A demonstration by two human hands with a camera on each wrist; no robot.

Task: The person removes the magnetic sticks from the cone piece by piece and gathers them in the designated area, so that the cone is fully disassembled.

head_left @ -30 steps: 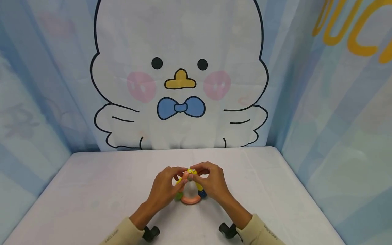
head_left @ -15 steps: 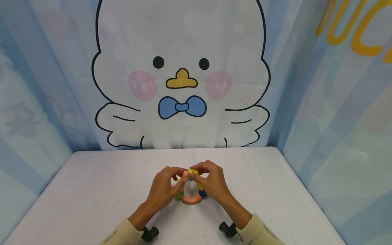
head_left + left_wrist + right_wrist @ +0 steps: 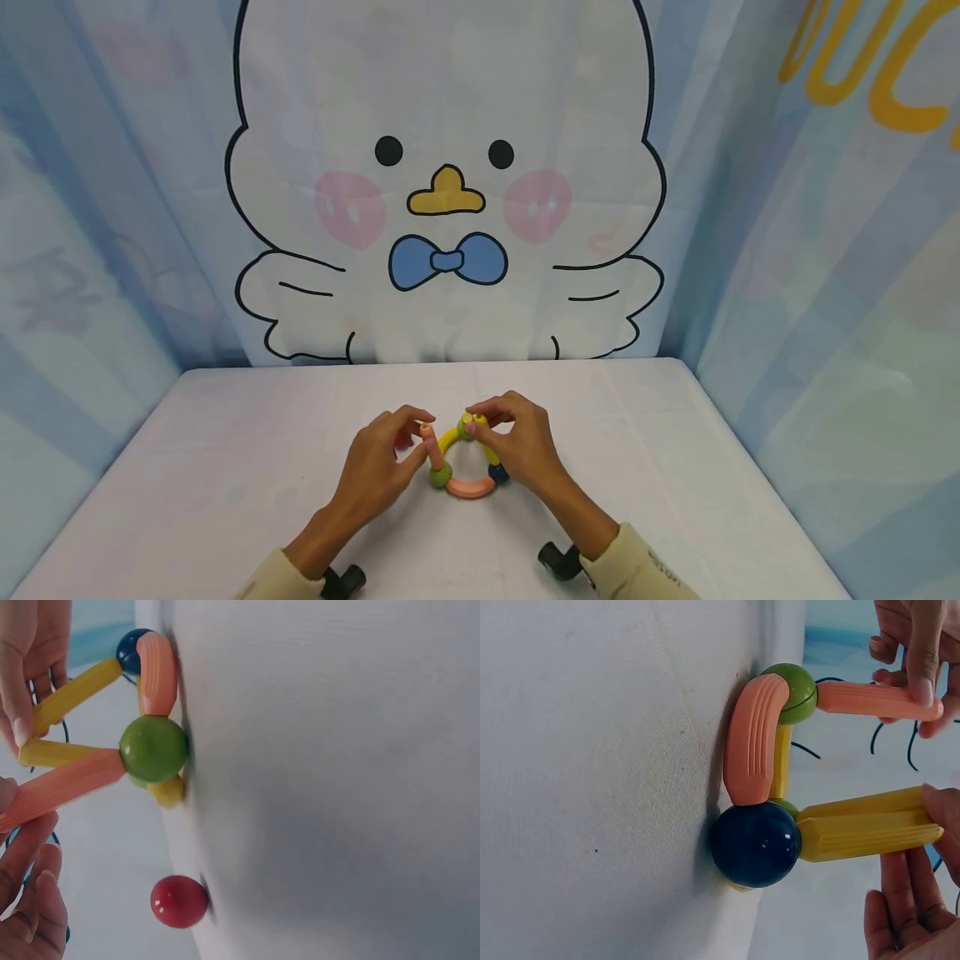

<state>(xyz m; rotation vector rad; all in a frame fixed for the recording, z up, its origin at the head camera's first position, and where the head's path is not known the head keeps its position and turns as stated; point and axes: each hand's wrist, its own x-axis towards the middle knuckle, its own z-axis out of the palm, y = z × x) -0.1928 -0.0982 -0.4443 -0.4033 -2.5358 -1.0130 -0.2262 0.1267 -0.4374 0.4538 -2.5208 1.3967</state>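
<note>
A ring of toy building rods and balls stands on the table. A curved orange rod (image 3: 470, 489) joins a green ball (image 3: 441, 476) and a dark blue ball (image 3: 755, 844), with yellow curved pieces behind. My left hand (image 3: 373, 467) pinches the upper end of a straight orange rod (image 3: 877, 701), which leans outward from the green ball. My right hand (image 3: 522, 446) pinches the tops of two straight yellow rods (image 3: 870, 825), which meet at its fingertips. One rises from the blue ball; the other's base is partly hidden, near another green ball at the back.
A red ball (image 3: 178, 901) lies loose on the table beyond my left fingers. The white table (image 3: 637, 467) is bordered by a printed curtain (image 3: 442, 317) at the back and both sides. Black wrist-camera mounts (image 3: 558, 562) sit under the sleeves.
My left hand has moved left, tilting the straight orange rod away from the yellow rod tops. The red ball has come into sight. My right hand has stayed nearly in place.
</note>
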